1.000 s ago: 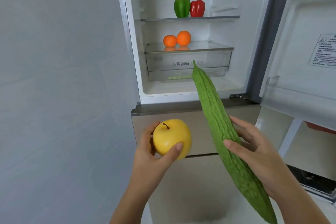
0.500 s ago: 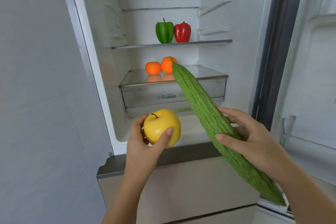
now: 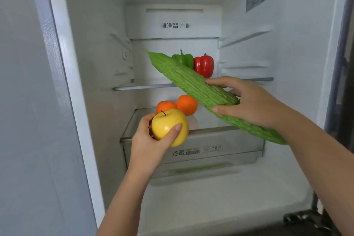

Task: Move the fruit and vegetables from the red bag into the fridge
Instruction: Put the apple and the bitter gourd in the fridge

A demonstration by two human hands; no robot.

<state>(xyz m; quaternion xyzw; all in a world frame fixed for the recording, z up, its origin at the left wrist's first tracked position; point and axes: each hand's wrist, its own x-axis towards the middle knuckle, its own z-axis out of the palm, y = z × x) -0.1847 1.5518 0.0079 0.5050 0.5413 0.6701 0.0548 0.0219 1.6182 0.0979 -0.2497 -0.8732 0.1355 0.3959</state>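
My left hand (image 3: 149,143) grips a yellow apple (image 3: 168,125) in front of the crisper drawer's glass lid. My right hand (image 3: 252,105) holds a long green bitter gourd (image 3: 191,86) near its middle, tilted, its tip pointing up and left inside the open fridge. A green pepper (image 3: 184,59) and a red pepper (image 3: 204,65) stand on the upper shelf (image 3: 143,87). Two oranges (image 3: 186,104) sit on the glass lid, the left one partly behind the apple. The red bag is out of view.
The clear crisper drawer (image 3: 220,149) is closed, with something green showing dimly below it. The fridge's white floor (image 3: 210,197) lies beneath. Empty shelf rails (image 3: 247,37) line the right inner wall. A grey wall (image 3: 28,120) borders the fridge on the left.
The view has closed in on the fridge interior. Both hands have reached forward: the apple is now at the drawer lid, and the gourd's tip has risen to the pepper shelf.
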